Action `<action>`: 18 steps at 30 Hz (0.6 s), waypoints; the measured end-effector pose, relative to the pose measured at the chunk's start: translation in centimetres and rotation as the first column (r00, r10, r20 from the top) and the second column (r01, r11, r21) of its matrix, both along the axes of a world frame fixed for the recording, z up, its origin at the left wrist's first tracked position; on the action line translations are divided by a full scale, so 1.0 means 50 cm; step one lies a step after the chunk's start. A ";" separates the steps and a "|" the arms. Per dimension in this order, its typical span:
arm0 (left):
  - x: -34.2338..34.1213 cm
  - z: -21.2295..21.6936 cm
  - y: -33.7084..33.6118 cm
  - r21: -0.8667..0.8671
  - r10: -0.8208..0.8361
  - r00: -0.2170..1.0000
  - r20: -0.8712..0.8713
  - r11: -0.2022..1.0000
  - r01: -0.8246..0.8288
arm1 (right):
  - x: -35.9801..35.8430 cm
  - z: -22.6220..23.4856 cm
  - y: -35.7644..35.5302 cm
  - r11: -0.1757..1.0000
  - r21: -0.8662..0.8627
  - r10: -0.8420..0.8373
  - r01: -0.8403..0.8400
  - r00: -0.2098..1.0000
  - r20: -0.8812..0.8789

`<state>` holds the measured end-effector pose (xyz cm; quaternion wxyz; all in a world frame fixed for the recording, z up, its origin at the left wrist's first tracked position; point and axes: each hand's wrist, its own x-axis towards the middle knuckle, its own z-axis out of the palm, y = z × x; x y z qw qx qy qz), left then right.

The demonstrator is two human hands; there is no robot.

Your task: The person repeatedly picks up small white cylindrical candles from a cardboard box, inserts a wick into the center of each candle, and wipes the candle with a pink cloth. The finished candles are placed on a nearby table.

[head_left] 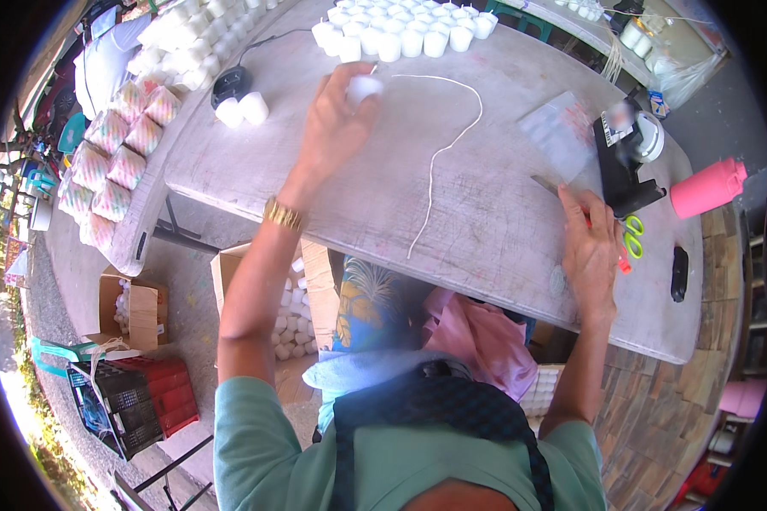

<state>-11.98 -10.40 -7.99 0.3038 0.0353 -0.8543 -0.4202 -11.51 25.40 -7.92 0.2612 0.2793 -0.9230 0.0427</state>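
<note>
Left hand (pixel 332 128) half-hides white candle (pixel 365 87); right hand (pixel 590 247) covers scissors (pixel 629 238).

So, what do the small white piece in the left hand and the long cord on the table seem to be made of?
The small white piece in the left hand looks like wax or foam: matte, opaque, smooth, like the white pieces lined up beyond it. I cannot tell which. The cord looks like soft cotton string: thin, limp, lying in loose curves on the table.
</note>
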 end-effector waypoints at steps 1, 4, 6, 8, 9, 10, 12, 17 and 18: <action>-0.042 -0.002 -0.002 -0.106 -0.017 1.000 -0.002 0.994 0.017 | 0.001 -0.006 -0.007 1.000 -0.013 0.019 -0.019 1.000 -0.005; -0.163 0.003 0.033 -0.366 -0.065 0.998 0.006 0.929 0.063 | 0.002 -0.020 -0.024 0.998 -0.032 0.054 -0.055 0.998 -0.025; -0.220 0.014 0.070 -0.475 -0.057 0.998 0.034 0.877 0.067 | -0.002 -0.028 -0.031 0.996 -0.025 0.081 -0.082 0.996 -0.031; -0.275 -0.007 0.069 -0.583 -0.095 0.990 -0.106 0.813 0.015 | 0.000 -0.027 -0.038 0.995 -0.058 0.082 -0.083 0.997 -0.007; -0.301 -0.025 0.064 -0.626 -0.118 0.978 -0.174 0.780 -0.017 | 0.001 -0.029 -0.037 0.995 -0.059 0.081 -0.081 0.997 -0.002; -0.316 -0.034 0.059 -0.607 -0.117 0.980 -0.161 0.794 -0.005 | 0.004 -0.031 -0.035 0.995 -0.065 0.079 -0.078 0.997 0.006; -0.330 -0.051 0.045 -0.572 -0.117 0.985 -0.125 0.820 0.025 | 0.007 -0.031 -0.033 0.996 -0.059 0.063 -0.063 0.998 -0.006; -0.292 -0.063 -0.005 -0.757 0.002 0.946 -0.324 0.599 -0.261 | 0.011 -0.026 -0.041 0.998 -0.042 0.042 -0.043 0.999 -0.012; -0.282 -0.055 -0.006 -0.757 0.010 0.925 -0.381 0.571 -0.318 | 0.011 -0.024 -0.040 0.998 -0.042 0.038 -0.039 0.999 -0.017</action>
